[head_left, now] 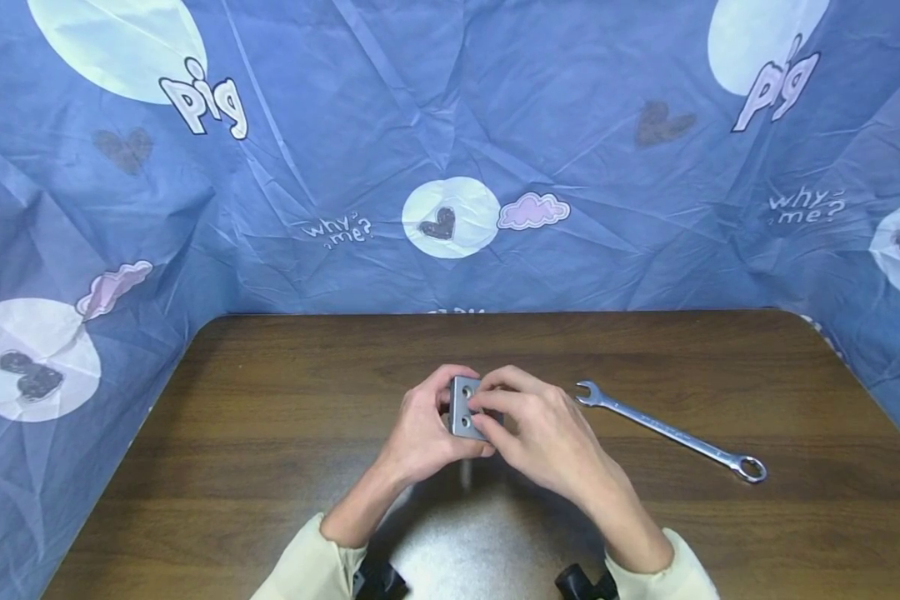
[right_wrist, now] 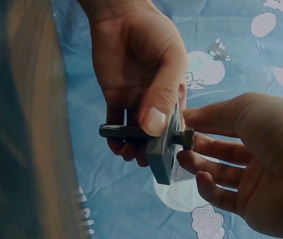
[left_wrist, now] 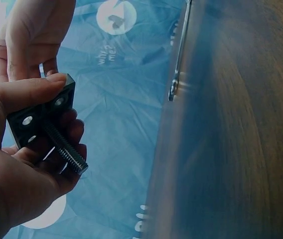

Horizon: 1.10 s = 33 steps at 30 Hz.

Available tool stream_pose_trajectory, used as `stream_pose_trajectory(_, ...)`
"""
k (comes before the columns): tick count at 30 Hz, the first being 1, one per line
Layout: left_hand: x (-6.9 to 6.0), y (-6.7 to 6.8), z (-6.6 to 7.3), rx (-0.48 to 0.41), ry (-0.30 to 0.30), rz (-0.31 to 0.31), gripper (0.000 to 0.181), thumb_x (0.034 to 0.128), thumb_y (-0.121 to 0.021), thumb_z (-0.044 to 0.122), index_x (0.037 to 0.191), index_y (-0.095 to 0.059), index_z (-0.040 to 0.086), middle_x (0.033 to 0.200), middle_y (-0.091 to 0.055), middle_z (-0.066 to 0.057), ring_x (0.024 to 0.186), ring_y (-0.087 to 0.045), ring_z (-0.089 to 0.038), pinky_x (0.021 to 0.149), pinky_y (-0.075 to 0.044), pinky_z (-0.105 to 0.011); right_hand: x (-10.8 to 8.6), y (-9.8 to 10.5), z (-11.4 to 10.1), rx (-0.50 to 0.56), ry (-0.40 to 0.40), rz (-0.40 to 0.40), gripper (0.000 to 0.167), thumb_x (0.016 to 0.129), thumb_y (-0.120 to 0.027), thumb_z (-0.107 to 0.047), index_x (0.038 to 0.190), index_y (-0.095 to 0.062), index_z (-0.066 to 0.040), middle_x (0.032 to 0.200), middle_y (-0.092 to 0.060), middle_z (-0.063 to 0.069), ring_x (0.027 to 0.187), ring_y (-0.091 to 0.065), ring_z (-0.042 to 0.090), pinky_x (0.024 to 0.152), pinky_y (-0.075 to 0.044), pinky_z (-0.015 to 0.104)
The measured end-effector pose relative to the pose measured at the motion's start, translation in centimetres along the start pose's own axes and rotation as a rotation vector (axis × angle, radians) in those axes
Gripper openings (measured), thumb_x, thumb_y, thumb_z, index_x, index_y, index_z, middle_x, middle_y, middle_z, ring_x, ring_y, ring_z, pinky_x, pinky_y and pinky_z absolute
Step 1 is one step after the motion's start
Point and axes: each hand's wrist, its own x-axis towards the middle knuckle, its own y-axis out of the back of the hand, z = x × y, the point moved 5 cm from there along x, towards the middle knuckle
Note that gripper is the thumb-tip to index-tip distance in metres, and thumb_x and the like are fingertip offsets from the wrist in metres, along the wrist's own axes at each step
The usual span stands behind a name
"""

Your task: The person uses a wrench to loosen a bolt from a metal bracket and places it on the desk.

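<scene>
A grey metal plate (head_left: 461, 408) with several holes is held up over the table by my left hand (head_left: 426, 427), thumb on one face and fingers behind. A threaded bolt (right_wrist: 126, 131) passes through the plate; its shank sticks out on the left palm's side, as the left wrist view also shows. On the other side the bolt head (right_wrist: 188, 140) stands a little off the plate's face. My right hand (head_left: 543, 429) has its thumb and fingertips around that head and pinches it. In the head view the right fingers hide the head.
A combination wrench (head_left: 667, 431) lies on the brown wooden table (head_left: 270, 467), right of the hands, its open end toward them. Blue printed cloth (head_left: 615, 233) hangs behind the table and along both sides.
</scene>
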Motion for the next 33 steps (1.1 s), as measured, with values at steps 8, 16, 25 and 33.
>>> stream_pose_trajectory(8,0.0,0.0,0.0,0.009,-0.003,-0.003,0.072,0.0574,-0.090,0.005,0.122,-0.060,0.012,0.091,-0.076,-0.013,0.077,-0.066,-0.007,0.069,-0.051,-0.023,0.1,0.0,-0.2,-0.025,0.103,0.060,0.011,0.083,-0.077,-0.004,0.091,-0.078,-0.012,0.098,-0.072,-0.002,0.092,-0.067,0.013,0.079,-0.057,0.030)
stream_pose_trajectory(16,-0.1,0.0,-0.1,0.015,-0.018,-0.004,0.070,0.0579,-0.090,0.006,0.121,-0.060,0.010,0.088,-0.076,-0.012,0.078,-0.067,-0.006,0.071,-0.050,-0.023,0.1,-0.1,-0.5,0.013,0.167,0.050,0.026,0.081,-0.069,0.008,0.093,-0.075,-0.014,0.099,-0.072,-0.003,0.096,-0.065,0.013,0.084,-0.055,0.031)
stream_pose_trajectory(25,-0.1,0.1,-0.1,0.002,-0.009,0.005,0.069,0.0580,-0.089,0.005,0.120,-0.060,0.010,0.087,-0.077,-0.013,0.079,-0.067,-0.007,0.069,-0.052,-0.024,0.2,0.0,-0.5,0.015,0.129,0.034,0.018,0.081,-0.076,-0.005,0.095,-0.075,-0.016,0.105,-0.070,-0.003,0.101,-0.064,0.014,0.086,-0.055,0.034)
stream_pose_trajectory(33,0.0,0.0,0.1,-0.008,-0.001,0.002,0.071,0.0574,-0.090,0.003,0.121,-0.060,0.011,0.090,-0.076,-0.014,0.076,-0.066,-0.006,0.067,-0.052,-0.023,0.1,0.1,0.5,-0.084,-0.087,0.062,0.027,0.083,-0.080,-0.032,0.103,-0.075,-0.015,0.100,-0.070,-0.001,0.088,-0.067,0.014,0.071,-0.054,0.031)
